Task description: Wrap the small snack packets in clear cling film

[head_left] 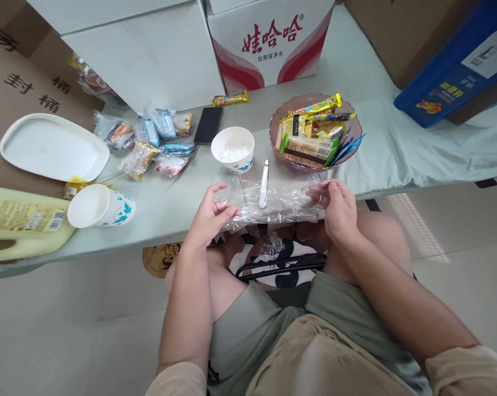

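Head view: the left hand [210, 215] pinches the left end of a sheet of clear plastic film [287, 199], its thumb laid along the near edge and its index finger raised and curved apart from the pinch; the right hand [339, 209] has its thumb and fingertips pressed together on the opposite end, the other fingers curled in, so each grip is narrow with film between the tips. The film stretches between the two hands at the near edge of the worktop [380, 165], roughly rectangular, crinkled and glossy, with bright creases and bunched ends. A slim white cutter [264, 184] lies within the film's outline, its tip pointing away from the person; whether it is over or under the plastic I cannot tell. Just beyond stands a paper cup [234, 164], white with blue leaf prints, with something pale and clear inside. Right of it, a scalloped, pinkish translucent bowl [290, 160] is heaped with shiny wrapped snacks [310, 148]. A flat black phone [208, 125] is near the cup, with crumpled clear-wrapped packets [163, 124] to its left. Farther left, a second cup [103, 208] lies on its side beside a pale yellow plastic jug [25, 220], and a smooth white oval tray [54, 147] sits near a brown cardboard box [33, 71]
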A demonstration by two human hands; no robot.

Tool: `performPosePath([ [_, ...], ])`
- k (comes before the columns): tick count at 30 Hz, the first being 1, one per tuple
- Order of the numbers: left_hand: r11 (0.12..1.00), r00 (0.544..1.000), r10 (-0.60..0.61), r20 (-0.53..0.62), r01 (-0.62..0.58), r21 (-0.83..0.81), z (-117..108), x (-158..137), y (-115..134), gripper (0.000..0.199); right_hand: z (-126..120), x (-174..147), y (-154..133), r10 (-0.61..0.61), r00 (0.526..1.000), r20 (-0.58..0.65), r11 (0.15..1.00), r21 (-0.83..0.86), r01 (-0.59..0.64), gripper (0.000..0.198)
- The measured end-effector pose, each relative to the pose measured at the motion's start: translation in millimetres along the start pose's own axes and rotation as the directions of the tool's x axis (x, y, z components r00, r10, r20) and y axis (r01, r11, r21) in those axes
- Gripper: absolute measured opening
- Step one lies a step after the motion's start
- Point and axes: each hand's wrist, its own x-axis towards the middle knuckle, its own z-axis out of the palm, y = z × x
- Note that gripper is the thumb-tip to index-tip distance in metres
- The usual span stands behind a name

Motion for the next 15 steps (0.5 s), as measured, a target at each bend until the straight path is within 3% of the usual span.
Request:
performPosePath([
  [4,0.999,0.990,-0.015,-0.140,0.021,0.038,7,5,-3,0.055,-2,-2,-2,-0.004,0.999,0.041,0.998,-0.057,0.007,0.040],
  [9,1.000,0.952,-0.014,-0.306,0.019,0.014,12,11,-4,0.033,-4,-3,-7,0.128,0.990,0.064,0.986,-0.118,-0.120,0.056],
  [12,0.999,0.950,-0.027,-0.312,0.034,0.019,11,11,-4,0.038,-5,-4,-8,0.169,0.980,0.108,0.979,-0.134,-0.154,0.063],
  [15,1.000,0.955,0.013,-0.296,-0.011,0.008,11,11,-7,0.047,-6,-6,-6,0.211,0.950,0.229,0.976,-0.106,-0.191,0.070],
])
